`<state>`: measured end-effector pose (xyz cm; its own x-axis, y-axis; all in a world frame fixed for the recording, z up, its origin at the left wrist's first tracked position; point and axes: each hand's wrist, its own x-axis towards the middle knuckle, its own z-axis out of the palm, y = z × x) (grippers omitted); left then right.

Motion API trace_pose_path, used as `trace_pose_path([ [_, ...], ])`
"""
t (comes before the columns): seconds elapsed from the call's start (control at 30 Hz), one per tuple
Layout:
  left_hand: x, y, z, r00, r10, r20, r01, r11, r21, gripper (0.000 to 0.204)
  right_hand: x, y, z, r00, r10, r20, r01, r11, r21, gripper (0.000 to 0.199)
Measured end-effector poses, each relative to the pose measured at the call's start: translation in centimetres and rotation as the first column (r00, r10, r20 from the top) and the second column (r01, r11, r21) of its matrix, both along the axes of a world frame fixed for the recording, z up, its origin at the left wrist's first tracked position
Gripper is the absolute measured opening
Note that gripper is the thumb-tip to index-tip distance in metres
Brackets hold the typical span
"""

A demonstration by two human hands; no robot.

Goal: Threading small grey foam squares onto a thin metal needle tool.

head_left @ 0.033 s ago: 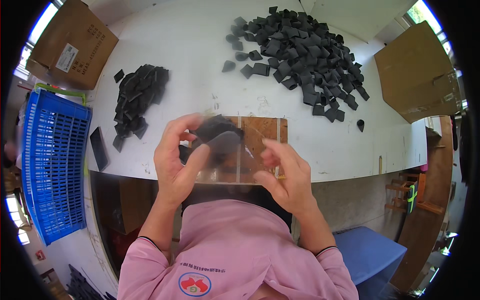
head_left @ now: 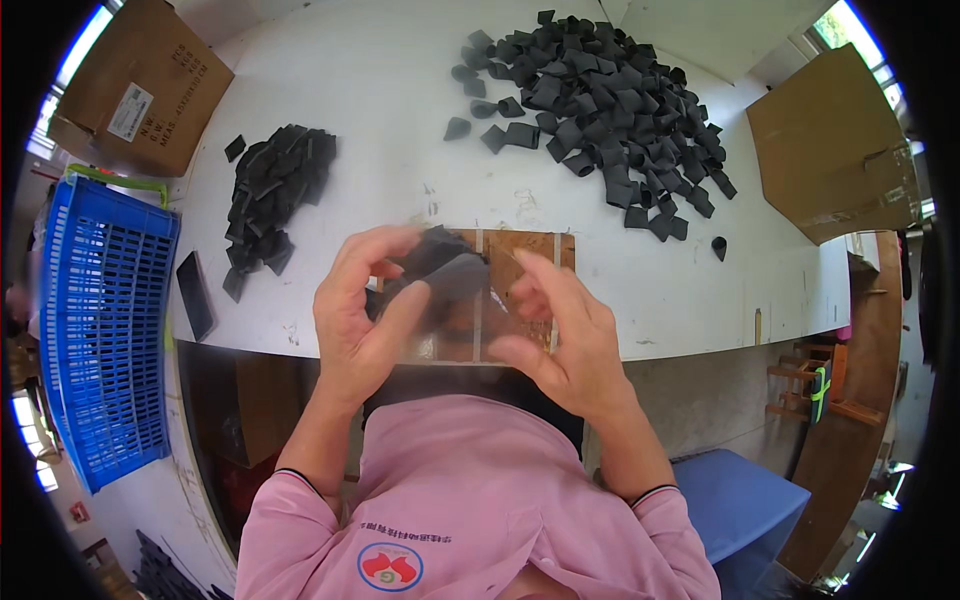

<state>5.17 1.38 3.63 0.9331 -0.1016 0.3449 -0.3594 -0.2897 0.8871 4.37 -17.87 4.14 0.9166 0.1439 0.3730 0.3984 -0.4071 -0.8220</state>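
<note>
My left hand (head_left: 362,300) is curled round dark grey, soft-looking flat pieces (head_left: 455,278), over the left part of a brown board (head_left: 515,245). Its thumb lies along the near edge of one piece; motion blurs the contact. More dark pieces show behind and under these fingers. To the right, my right hand (head_left: 565,335) hovers above the board's right part, thumb and bent fingers apart. Nothing shows between them, though the fingertips are smeared. Pale strips cross the board, which lies at the white table's (head_left: 400,130) front edge.
Flat dark pieces are heaped (head_left: 280,185) at the left, beside a phone (head_left: 195,297). Looped dark pieces form a larger pile (head_left: 600,110) at the back right. Cardboard boxes stand left (head_left: 140,90) and right (head_left: 830,140). A blue crate (head_left: 108,330) flanks the table; a blue stool (head_left: 745,500) stands lower right.
My right hand has shifted slightly left, towards the dark pieces. My left hand has moved a little to the right, its thumb further over the piece.
</note>
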Motion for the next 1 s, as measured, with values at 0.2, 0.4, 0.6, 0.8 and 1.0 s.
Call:
trace_pose_path([
  [0.2,-0.8,2.3,-2.7,0.978,0.185,-0.100,-0.202,0.956,-0.214,0.028,4.1,2.0,2.2,0.943,0.326,0.074,-0.279,0.889,-0.364,0.017],
  [0.4,-1.3,7.0,-9.0,0.894,0.392,-0.217,-0.283,0.870,0.404,0.030,10.0,-1.8,4.0,0.978,-0.149,-0.147,0.145,0.989,-0.041,0.020],
  [0.6,-2.3,8.9,-13.7,0.876,0.394,-0.278,-0.239,0.856,0.459,0.019,-0.6,0.1,-2.9,0.848,0.021,-0.529,-0.027,1.000,-0.004,0.009],
  [0.8,-3.7,7.9,-9.6,0.597,-0.273,-0.754,-0.532,0.569,-0.627,0.004,-3.0,6.7,-5.8,0.887,0.164,-0.432,-0.155,0.986,0.055,0.015],
  [1.0,-5.0,0.8,-5.3,0.514,-0.453,-0.728,-0.662,0.330,-0.673,0.010,-2.9,8.8,-5.9,0.987,-0.020,-0.160,0.035,0.995,0.088,0.014],
])
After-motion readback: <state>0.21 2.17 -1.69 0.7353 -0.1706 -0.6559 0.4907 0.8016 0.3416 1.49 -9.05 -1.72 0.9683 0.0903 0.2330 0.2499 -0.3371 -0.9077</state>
